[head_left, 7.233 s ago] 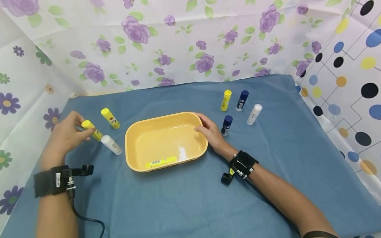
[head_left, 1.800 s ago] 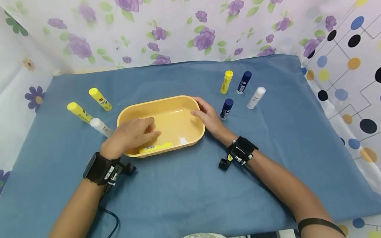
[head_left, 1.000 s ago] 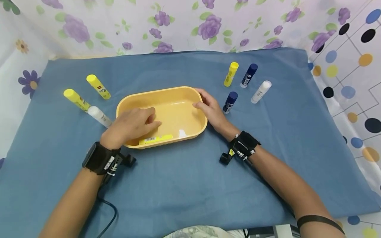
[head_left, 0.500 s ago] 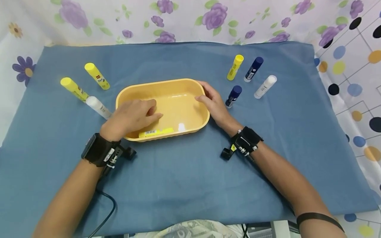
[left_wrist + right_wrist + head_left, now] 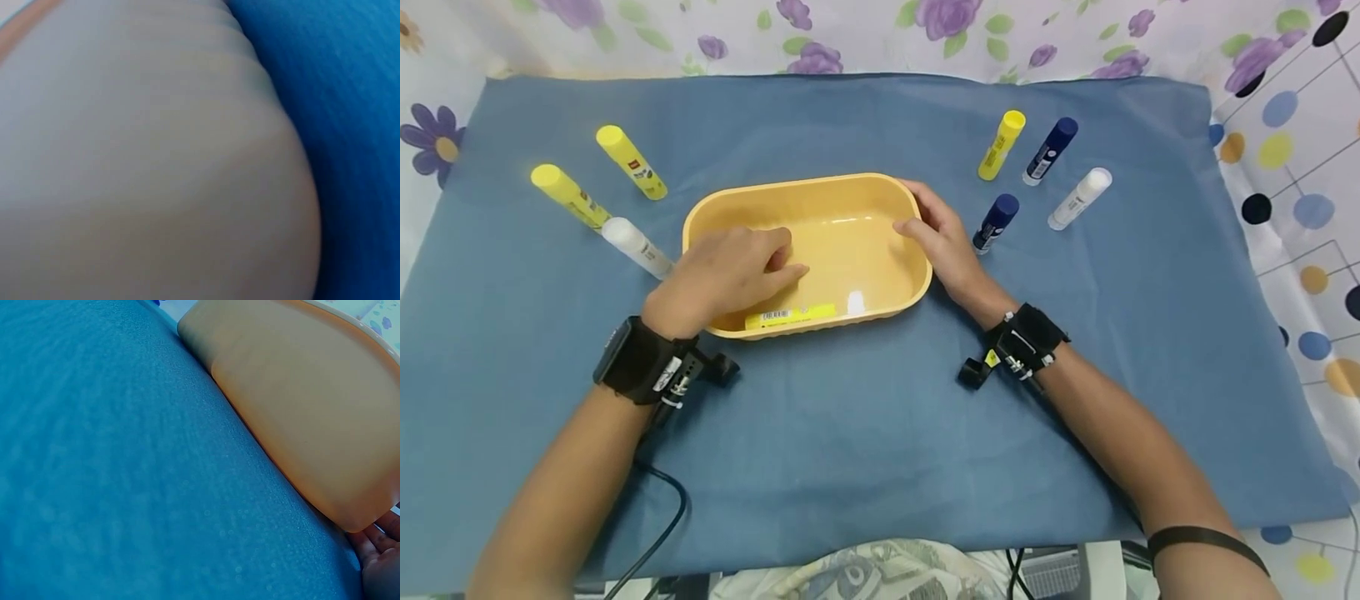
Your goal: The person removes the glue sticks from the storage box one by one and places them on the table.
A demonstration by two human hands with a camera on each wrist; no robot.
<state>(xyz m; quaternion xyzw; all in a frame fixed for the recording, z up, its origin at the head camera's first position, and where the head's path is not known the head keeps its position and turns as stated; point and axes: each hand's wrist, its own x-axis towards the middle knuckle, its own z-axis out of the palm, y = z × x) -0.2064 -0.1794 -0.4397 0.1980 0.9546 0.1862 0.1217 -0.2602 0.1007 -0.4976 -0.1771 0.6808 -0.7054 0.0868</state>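
Observation:
A yellow plastic basin (image 5: 850, 287) sits mid-table, a bright yellow barcode strip (image 5: 790, 317) along its near inner wall. My right hand (image 5: 943, 246) grips its right end, thumb over the rim and fingers outside. Over the left end lies my left hand (image 5: 730, 271), index finger bent and thumb extended above the basin floor. Its other fingers are hidden; nothing shows in it. Left of the basin stand two yellow glue sticks (image 5: 631, 162) and a white one (image 5: 636, 247). To the right are a yellow glue stick (image 5: 1002, 146), two dark blue ones (image 5: 1049, 152) and a white one (image 5: 1079, 198).
A blue cloth (image 5: 850, 433) covers the table. Floral curtain (image 5: 887, 37) hangs behind, and a dotted sheet (image 5: 1300, 275) borders the right side. A black cable (image 5: 677, 508) trails from the left wrist camera across the cloth.
My left hand has let go of a yellow glue stick at the left and moved right, over the basin. Lately both hands stay still while the head view tips downward. The right hand keeps its grip.

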